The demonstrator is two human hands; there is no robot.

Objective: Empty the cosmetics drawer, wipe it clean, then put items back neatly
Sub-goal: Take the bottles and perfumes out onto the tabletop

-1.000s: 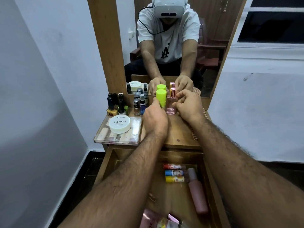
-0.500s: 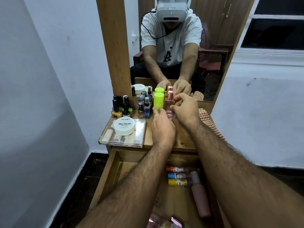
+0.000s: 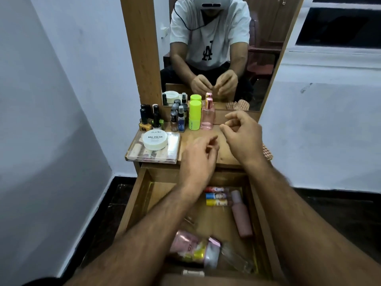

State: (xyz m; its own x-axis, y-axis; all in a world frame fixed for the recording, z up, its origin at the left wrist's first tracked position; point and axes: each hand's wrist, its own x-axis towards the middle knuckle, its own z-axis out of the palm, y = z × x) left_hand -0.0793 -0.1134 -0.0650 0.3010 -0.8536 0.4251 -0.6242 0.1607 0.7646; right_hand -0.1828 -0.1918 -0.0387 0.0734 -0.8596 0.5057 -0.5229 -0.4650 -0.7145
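Note:
The wooden drawer (image 3: 136, 205) stands pulled open below the dresser top. Inside lie three small tubes, red, blue and yellow (image 3: 216, 196), a pink bottle (image 3: 241, 215) on its side, and shiny pink and yellow packets (image 3: 195, 246) near the front. A lime-green bottle (image 3: 194, 115) and a pink perfume bottle (image 3: 207, 115) stand upright by the mirror. My left hand (image 3: 198, 159) hovers over the dresser top, fingers loosely curled, holding nothing. My right hand (image 3: 241, 137) hangs to the right of the perfume bottle, fingers relaxed and empty.
Several nail polish bottles (image 3: 151, 118) and small spray bottles (image 3: 178, 118) crowd the back left. A white nail polish remover tub (image 3: 155, 139) sits on a clear box (image 3: 173, 149). A checked cloth (image 3: 267, 153) lies at the right edge. The mirror (image 3: 216, 48) rises behind.
Both hands have let go of the green bottle and the pink perfume bottle and drawn back toward me. The two bottles now stand alone by the mirror.

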